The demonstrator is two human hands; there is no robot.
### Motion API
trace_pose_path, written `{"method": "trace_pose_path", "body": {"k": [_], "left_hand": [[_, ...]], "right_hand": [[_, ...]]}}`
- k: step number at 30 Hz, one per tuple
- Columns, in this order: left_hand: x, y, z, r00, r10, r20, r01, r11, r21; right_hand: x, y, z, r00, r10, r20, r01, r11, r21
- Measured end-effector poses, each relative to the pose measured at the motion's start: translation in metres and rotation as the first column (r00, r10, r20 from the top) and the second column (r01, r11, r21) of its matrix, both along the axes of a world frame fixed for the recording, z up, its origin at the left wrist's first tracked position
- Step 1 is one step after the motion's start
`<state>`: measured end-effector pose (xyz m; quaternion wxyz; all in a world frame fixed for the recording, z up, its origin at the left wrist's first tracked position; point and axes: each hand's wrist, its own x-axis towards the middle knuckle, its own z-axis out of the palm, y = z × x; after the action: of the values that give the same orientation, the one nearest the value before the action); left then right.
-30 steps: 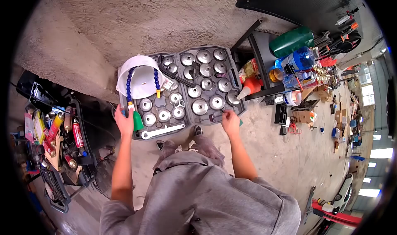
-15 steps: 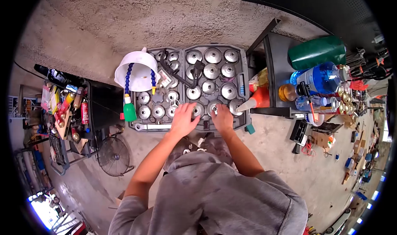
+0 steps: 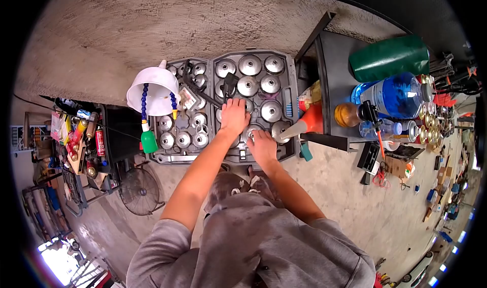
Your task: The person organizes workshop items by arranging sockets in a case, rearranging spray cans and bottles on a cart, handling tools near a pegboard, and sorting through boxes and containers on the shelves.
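An open grey tool case lies in front of me, filled with several round chrome cup sockets. My left hand rests palm down on the sockets in the middle of the case's right half. My right hand lies on the front row of that half, fingers curled over a chrome cup socket; whether it grips the socket I cannot tell. A white funnel with a blue and yellow segmented hose and a green tip lies across the case's left half.
A black shelf unit at right holds a green cylinder, a blue water jug and cans. An orange bottle lies beside the case. A black cart with spray cans stands at left, a fan below it.
My left hand has moved farther into the case, onto the middle sockets. My right hand has stayed on the front row. The view has shifted slightly.
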<state>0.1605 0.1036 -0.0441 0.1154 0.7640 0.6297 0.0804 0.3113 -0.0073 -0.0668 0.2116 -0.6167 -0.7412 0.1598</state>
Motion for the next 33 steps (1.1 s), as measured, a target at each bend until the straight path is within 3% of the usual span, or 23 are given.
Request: {"method": "trace_pose_path", "body": {"k": [4,9,14,20,33], "left_hand": [[0.002,0.007,-0.003,0.999,-0.035,-0.039,0.034,0.999,-0.015],[0.010,0.011,-0.003,0.997,-0.036,-0.065,0.035,0.999,-0.019],[0.008,0.007,-0.006,0.999,-0.033,-0.005,0.033,0.999,0.007],[0.009,0.007,0.001,0.998,0.049,0.038,-0.048,0.999,-0.013],[0.010,0.000,-0.006,1.000,-0.014,0.010,0.014,1.000,-0.004]], "right_hand": [[0.003,-0.009,0.026,0.999,-0.032,-0.043,0.035,0.997,0.071],[0.023,-0.030,0.043,0.992,0.009,-0.123,-0.018,0.997,-0.071],[0.036,-0.042,0.044,0.978,0.033,-0.204,-0.038,0.999,-0.020],[0.041,-0.042,0.047,0.981,0.049,-0.188,-0.063,0.996,-0.065],[0.041,-0.044,0.044,0.980,0.035,-0.194,-0.052,0.995,-0.081]]}}
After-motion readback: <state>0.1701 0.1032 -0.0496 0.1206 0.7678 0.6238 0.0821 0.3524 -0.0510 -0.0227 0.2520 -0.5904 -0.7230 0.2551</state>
